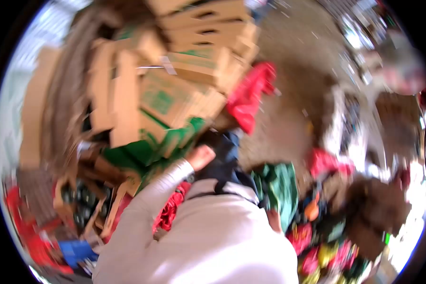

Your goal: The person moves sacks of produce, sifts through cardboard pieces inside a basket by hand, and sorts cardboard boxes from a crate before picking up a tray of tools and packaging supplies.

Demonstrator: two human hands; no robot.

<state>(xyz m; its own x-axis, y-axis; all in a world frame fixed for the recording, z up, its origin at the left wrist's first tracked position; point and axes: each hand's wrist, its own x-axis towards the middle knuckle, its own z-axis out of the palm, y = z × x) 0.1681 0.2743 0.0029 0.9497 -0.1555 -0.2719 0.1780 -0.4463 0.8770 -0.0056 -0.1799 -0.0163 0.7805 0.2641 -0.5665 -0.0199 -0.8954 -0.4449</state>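
Observation:
My left hand (pixel 201 157) is held out in front of my body, its fingers curled in and nothing showing in them. Behind it lie green plastic (pixel 137 154) and my dark trousers (pixel 225 151). At my right side, my right hand (pixel 273 220) is at the lower edge of a green sack (pixel 279 187), which hangs beside my leg; its fingertips are hidden against the cloth. Red crumpled fabric (pixel 173 210) shows under my left forearm. Motion blurs the whole view.
Stacked cardboard boxes (pixel 180 85) rise ahead and to the left. A red bag (pixel 252 97) lies against them on the brown floor (pixel 288 71). Colourful bundles (pixel 329 253) and a brown sack (pixel 376 213) are at the right. An open carton (pixel 83 203) with dark round items stands left.

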